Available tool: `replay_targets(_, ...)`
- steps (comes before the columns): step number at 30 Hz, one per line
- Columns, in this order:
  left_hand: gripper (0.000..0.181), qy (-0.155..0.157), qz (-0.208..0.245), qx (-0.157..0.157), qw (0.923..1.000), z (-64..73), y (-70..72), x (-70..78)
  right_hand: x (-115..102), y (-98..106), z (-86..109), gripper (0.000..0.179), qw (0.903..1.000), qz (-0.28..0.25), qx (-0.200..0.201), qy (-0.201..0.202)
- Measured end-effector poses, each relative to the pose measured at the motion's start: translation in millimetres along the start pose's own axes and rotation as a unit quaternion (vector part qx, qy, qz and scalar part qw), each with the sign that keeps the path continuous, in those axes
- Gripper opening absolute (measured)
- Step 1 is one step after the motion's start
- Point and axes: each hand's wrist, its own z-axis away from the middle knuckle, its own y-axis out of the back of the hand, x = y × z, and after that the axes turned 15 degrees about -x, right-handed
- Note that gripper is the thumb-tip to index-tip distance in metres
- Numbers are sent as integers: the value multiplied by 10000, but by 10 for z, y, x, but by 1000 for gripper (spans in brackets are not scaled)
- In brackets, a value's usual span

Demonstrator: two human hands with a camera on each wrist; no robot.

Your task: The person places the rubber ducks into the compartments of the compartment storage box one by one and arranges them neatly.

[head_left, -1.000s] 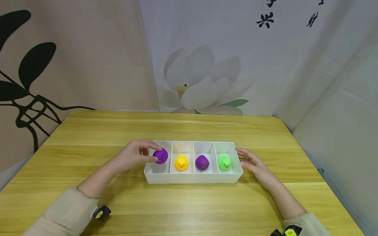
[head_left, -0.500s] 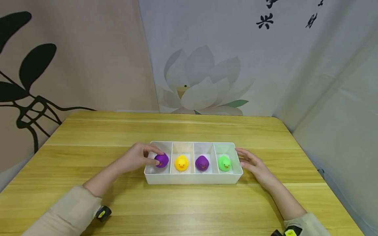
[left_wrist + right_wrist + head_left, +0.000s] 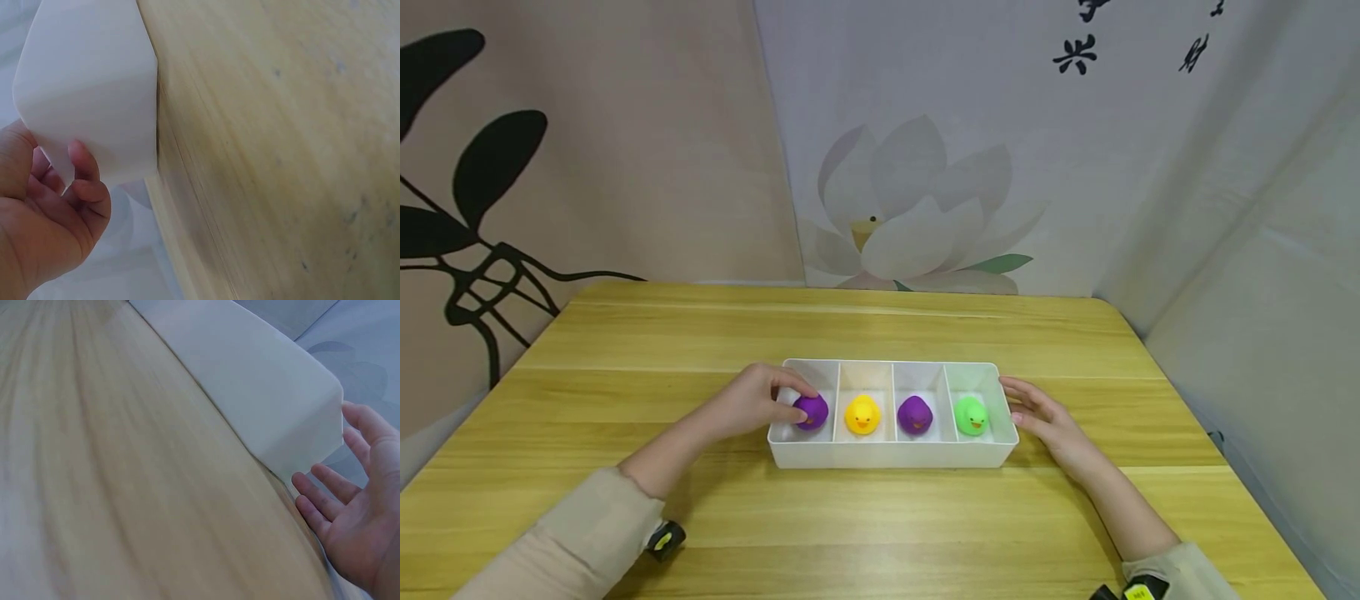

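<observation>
My left hand (image 3: 758, 402) pinches a purple toy duck (image 3: 812, 412) between thumb and fingers, low inside the leftmost compartment of a white divided box (image 3: 891, 455). In the left wrist view that hand reaches over the box's end wall, so the duck is hidden there. A yellow duck (image 3: 862, 415), a second purple duck (image 3: 915, 415) and a green duck (image 3: 972, 415) sit one to a compartment, going rightward. At the box's right end, my right hand (image 3: 1051, 423) rests against the wall with fingers extended, as the right wrist view also shows.
The box stands on a wooden table (image 3: 880, 533). Behind it hangs a cloth backdrop (image 3: 925, 200) with a printed lotus, and more cloth (image 3: 1262, 333) borders the right side. A black wrist device (image 3: 666, 540) sits at the left cuff.
My left hand has lowered the purple duck and shifted it slightly right within the leftmost compartment. The right hand and the other ducks stay where they were.
</observation>
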Motion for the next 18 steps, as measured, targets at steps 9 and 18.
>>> replay_targets(9,20,202,-160,15,9997,0,5,42,-7,3,-3,50,10000,-7,-2,-3)
replay_targets(18,14,445,-150,16,9989,8,8,76,-2,3,-4,51,10000,11,-12,-17)
